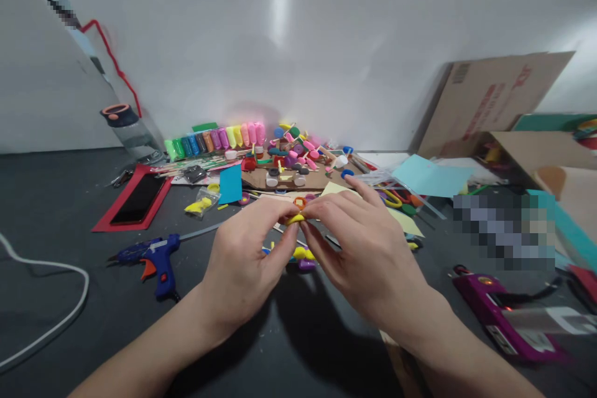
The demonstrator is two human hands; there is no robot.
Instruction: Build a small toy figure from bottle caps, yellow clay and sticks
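Note:
Between the fingertips of both hands is a small strip of yellow modelling clay [295, 219], slightly curved. My left hand [249, 255] pinches one end of it, thumb below and forefinger above. At the other end, my right hand [357, 245] grips it the same way, with the little finger side lifted. Just behind the fingertips lies an orange ring [299, 203]. Below and behind the thumbs, partly hidden, are a yellow lump [304, 253] and a purple lump [306, 265] on the dark table.
A blue glue gun [158, 259] lies to the left, near a phone [138, 199] on red card. Bags of coloured clay [214, 140] line the back beside small clay models [298, 155]. A purple power strip [506, 317] is at right; a water bottle [135, 137] stands back left.

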